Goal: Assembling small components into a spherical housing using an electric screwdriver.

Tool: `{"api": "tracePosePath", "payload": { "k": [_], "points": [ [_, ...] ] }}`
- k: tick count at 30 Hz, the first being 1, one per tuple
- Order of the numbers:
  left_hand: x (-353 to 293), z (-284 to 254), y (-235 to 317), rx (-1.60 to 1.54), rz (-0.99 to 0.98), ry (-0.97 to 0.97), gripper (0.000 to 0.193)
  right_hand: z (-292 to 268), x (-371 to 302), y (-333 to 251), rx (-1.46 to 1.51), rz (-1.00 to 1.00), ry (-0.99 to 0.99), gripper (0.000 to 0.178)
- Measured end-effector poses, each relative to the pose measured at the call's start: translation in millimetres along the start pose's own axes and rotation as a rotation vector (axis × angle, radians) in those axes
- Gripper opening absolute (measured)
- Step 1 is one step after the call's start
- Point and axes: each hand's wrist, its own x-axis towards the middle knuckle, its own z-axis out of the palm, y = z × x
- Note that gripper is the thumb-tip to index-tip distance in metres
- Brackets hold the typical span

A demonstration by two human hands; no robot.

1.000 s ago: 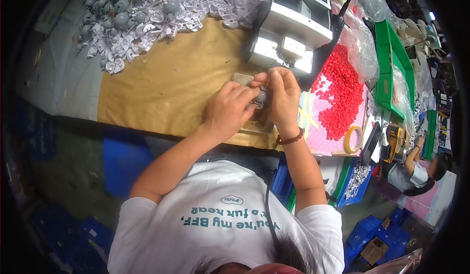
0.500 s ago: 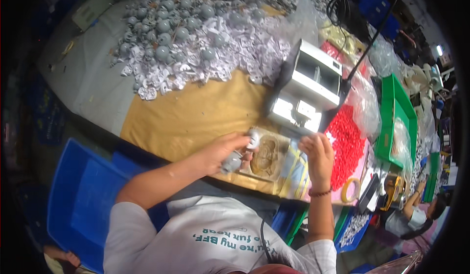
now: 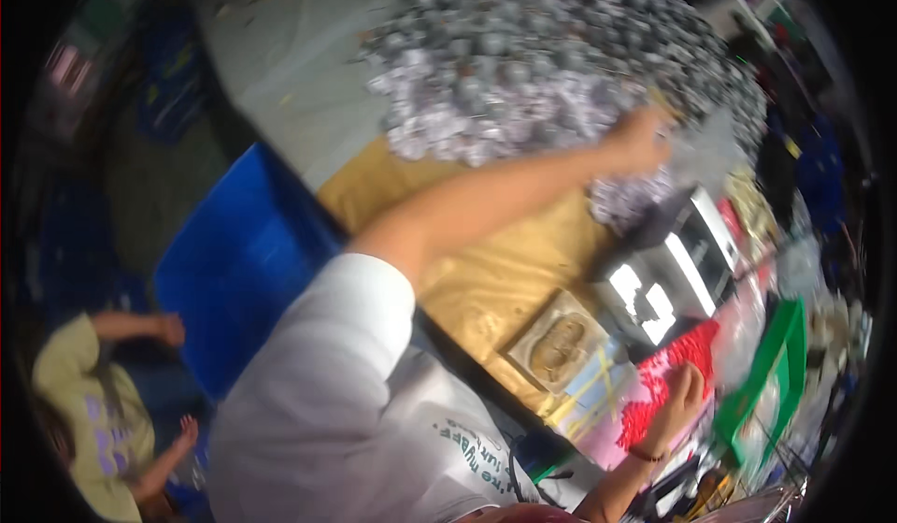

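My left hand (image 3: 645, 144) is stretched far out, over the right part of a pile of grey round pieces with white parts (image 3: 505, 79). Motion smears its fingers, and whether anything is in them is hidden. At the lower right, my right hand (image 3: 680, 401) hovers at the edge of a heap of small red pieces (image 3: 701, 341). Its fingers look bent and pressed together; what they hold, if anything, does not show. Between my arms lies a square block with a shaped hollow (image 3: 559, 343), with nothing in the hollow.
Beside the block stands a white and black boxy device (image 3: 691, 252). A green tray (image 3: 794, 336) is at the right, a large blue bin (image 3: 243, 261) at the left. Another person's hands (image 3: 168, 329) are near that bin. Tan sheeting (image 3: 476, 289) covers the near table.
My left hand has gone from beside the block, where it held a grey round piece, out to the far pile. My right hand has moved from the device to the red heap. The view has turned.
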Motion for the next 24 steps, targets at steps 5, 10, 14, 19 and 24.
{"api": "tracePosePath", "payload": {
  "k": [5,10,14,19,24],
  "points": [
    [-106.8,-26.9,-33.2,0.782,0.285,0.120,0.025,-42.4,24.6,68.5,-0.882,-0.341,-0.087,0.028],
    [-144.7,-27.2,-62.5,0.693,0.152,0.024,0.017,-34.8,39.9,98.2,-1.128,-0.356,-0.180,0.029],
    [-150.7,-39.6,-52.0,0.631,0.161,-0.050,0.011,-31.5,45.6,96.5,-1.066,-0.323,-0.201,0.026],
    [-187.8,-78.2,-8.5,0.609,0.009,-0.386,0.021,-38.7,50.6,100.6,-1.046,-0.299,-0.275,0.018],
    [-217.1,-85.5,0.5,0.402,0.012,-0.325,0.031,-55.8,78.6,127.5,-1.046,-0.297,-0.188,0.014]
  ]
}}
